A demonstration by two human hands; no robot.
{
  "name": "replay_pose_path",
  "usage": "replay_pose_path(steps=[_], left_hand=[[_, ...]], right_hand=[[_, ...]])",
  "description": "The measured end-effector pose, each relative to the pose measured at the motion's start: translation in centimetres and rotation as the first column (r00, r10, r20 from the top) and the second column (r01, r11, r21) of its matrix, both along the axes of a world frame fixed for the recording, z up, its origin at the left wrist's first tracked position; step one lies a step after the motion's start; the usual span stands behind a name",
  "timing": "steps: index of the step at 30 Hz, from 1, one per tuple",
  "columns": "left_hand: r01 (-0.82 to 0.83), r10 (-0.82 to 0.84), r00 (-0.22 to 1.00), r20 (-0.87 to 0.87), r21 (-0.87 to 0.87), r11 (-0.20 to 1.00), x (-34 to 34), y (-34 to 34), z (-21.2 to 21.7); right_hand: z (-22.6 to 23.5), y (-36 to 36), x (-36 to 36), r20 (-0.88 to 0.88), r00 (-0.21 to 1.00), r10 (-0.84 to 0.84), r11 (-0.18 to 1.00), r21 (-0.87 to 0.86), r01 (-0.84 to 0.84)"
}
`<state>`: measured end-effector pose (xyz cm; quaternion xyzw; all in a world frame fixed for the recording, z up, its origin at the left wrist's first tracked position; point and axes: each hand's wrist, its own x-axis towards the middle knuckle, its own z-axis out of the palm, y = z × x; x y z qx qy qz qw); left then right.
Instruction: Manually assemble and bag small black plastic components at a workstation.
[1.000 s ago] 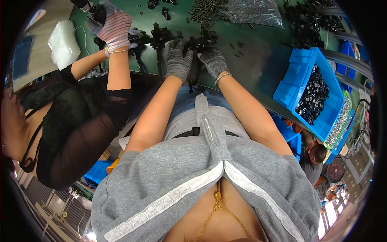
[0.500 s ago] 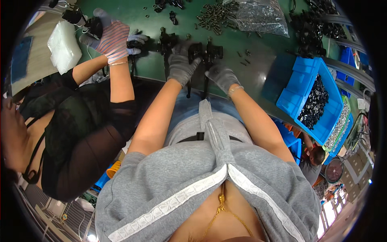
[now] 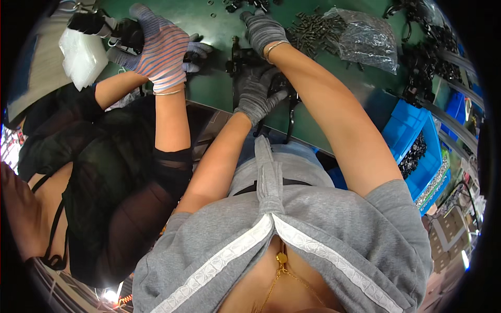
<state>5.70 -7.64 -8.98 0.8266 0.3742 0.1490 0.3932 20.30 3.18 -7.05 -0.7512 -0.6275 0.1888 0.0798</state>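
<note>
My left hand (image 3: 255, 96), in a grey knit glove, is low over the near part of the green table. Its thumb and fingers lie around a black lever assembly (image 3: 282, 83), whose long lever (image 3: 291, 117) points toward me; the fingers partly hide it. Another black assembly (image 3: 241, 58) with an upright bolt stands just beyond that hand. My right hand (image 3: 263, 32), gloved alike, is stretched far across the table. Its fingers are slightly apart beside several small black parts (image 3: 253, 6) at the far edge, with nothing visible in them.
A heap of dark bolts (image 3: 313, 34) lies beside a clear plastic bag (image 3: 368, 39). Black parts (image 3: 422, 62) pile up on the far right, above a blue bin (image 3: 404, 125). At left, a co-worker's striped glove (image 3: 162, 49) is near a black device (image 3: 128, 35) and white foam sheets (image 3: 82, 57).
My right hand has left the near lever assemblies and reached far across the table. My left hand has moved right over the assembly. The whole view has shifted a little.
</note>
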Motion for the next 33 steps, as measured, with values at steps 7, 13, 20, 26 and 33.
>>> replay_pose_path(steps=[7,13,20,26,33], left_hand=[[-0.069,0.067,0.997,-0.036,-0.067,0.995,-0.3,-0.2,0.2],[-0.092,0.088,0.994,-0.071,-0.052,0.994,-0.3,-0.7,0.8],[-0.097,0.097,0.99,0.104,-0.01,0.995,0.5,-0.2,2.5],[-0.043,0.04,0.998,0.054,0.073,0.996,1.3,0.9,2.0],[-0.043,0.042,0.997,0.067,0.017,0.999,0.9,1.2,2.0]], right_hand=[[1.6,-6.5,4.5,-0.506,0.844,-0.177,0.964,0.083,0.252],[7.2,-13.1,4.9,-0.632,0.756,-0.171,0.963,-0.27,-0.008],[4.2,-14.2,4.7,-0.654,0.71,-0.263,0.953,-0.291,0.085],[1.1,-14.7,4.4,-0.542,0.826,-0.152,0.988,-0.11,0.11],[-0.6,-21.9,11.6,-0.16,0.744,-0.649,0.743,0.073,0.665]])
